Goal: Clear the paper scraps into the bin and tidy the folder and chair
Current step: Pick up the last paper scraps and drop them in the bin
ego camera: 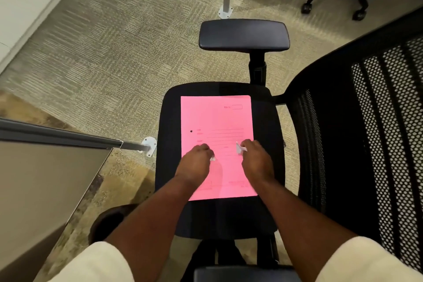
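On the black padded seat of the office chair (263, 121) lies the flat pink card folder (215, 121), printed with faint lines and a small black dot near its left edge, square to the seat and covering most of its middle. Both your hands rest on the folder's lower half. Your left hand (198, 161) is curled, its fingertips pinching a small white paper scrap (212, 158) against the pink surface. Your right hand (256, 158) is closed likewise around a larger white paper scrap (240, 149) that sticks up beside the thumb. The two hands are near each other but apart. Beyond the seat stands a dark padded armrest (243, 34); the black mesh backrest (366, 121) rises to your right. To your left is the grey desk (41, 178) edge, over beige patterned carpet (114, 52).
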Demonstrator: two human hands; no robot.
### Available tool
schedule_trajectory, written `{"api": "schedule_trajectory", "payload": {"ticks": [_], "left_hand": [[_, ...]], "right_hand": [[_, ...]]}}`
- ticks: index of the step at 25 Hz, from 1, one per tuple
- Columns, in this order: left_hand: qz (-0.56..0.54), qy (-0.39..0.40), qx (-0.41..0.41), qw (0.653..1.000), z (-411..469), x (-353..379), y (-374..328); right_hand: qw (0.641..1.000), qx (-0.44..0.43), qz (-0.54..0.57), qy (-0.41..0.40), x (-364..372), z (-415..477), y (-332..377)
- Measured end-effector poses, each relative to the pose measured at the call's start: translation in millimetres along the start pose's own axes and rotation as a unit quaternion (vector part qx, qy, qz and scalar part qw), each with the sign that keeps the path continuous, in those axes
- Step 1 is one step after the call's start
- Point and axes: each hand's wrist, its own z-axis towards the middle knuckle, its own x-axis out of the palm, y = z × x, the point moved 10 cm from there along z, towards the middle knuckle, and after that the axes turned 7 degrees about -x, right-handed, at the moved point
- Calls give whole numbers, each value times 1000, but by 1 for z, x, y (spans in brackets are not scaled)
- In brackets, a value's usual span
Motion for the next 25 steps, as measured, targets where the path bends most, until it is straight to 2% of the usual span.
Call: {"api": "schedule_trajectory", "payload": {"ticks": [10, 15, 21, 23, 25], "left_hand": [[-69, -89, -84, 990, -84, -69, 18], [-106, -144, -143, 973, -148, -89, 59], [-149, -202, -242, 937, -238, -93, 134], [-143, -205, -244, 937, -250, -93, 141], [-158, -220, -282, 920, -292, -90, 170]], "right_hand": [[995, -95, 17, 24, -29, -47, 102], [988, -149, 10, 47, -21, -77, 166], [947, -300, -13, 115, 18, -129, 265], [938, -325, -28, 113, 22, -134, 278], [916, -380, -41, 126, 42, -166, 311]]}}
